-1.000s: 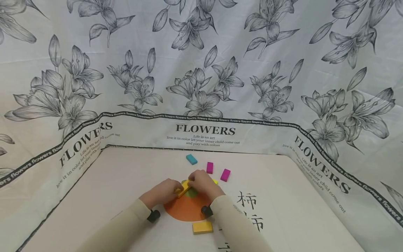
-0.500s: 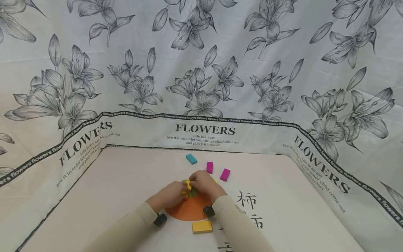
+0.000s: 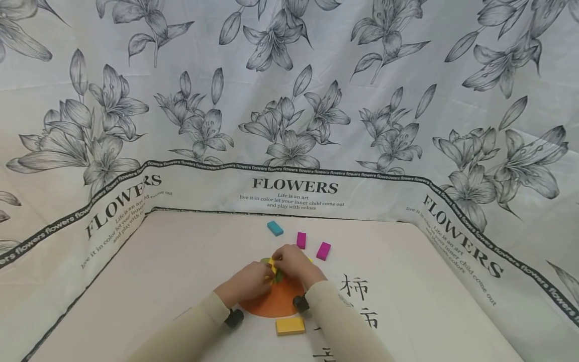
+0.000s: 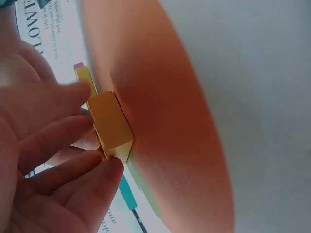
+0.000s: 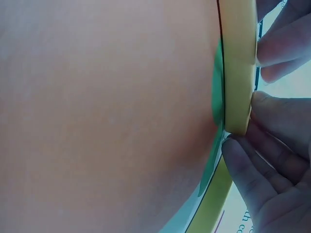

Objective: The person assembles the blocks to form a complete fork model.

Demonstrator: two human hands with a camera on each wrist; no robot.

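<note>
Over the orange printed persimmon (image 3: pixel 271 300) on the tablecloth, a yellow block (image 3: pixel 273 265) is between my two hands. My left hand (image 3: pixel 246 282) grips it from the left and near side; in the left wrist view its fingers curl about the yellow block (image 4: pixel 112 121). With thumb and fingertips, my right hand (image 3: pixel 296 262) pinches the far end, and the right wrist view has the yellow block (image 5: pixel 238 68) standing out long from those fingertips. The block lies near the print's green leaves (image 5: pixel 217 92). Fingers hide much of it in the head view.
Beyond the hands lie a blue block (image 3: pixel 275 228) and two magenta blocks, one left (image 3: pixel 301 240), one right (image 3: pixel 323 251). Another yellow block (image 5: pixel 210 204) sits partly behind my right hand. A yellow block (image 3: pixel 290 326) rests nearer me, below the print. Cloth walls (image 3: pixel 289 196) stand around.
My left hand has moved right and closer to my right hand. The yellow block between them has turned from a slant to a steeper angle. My right hand has barely shifted.
</note>
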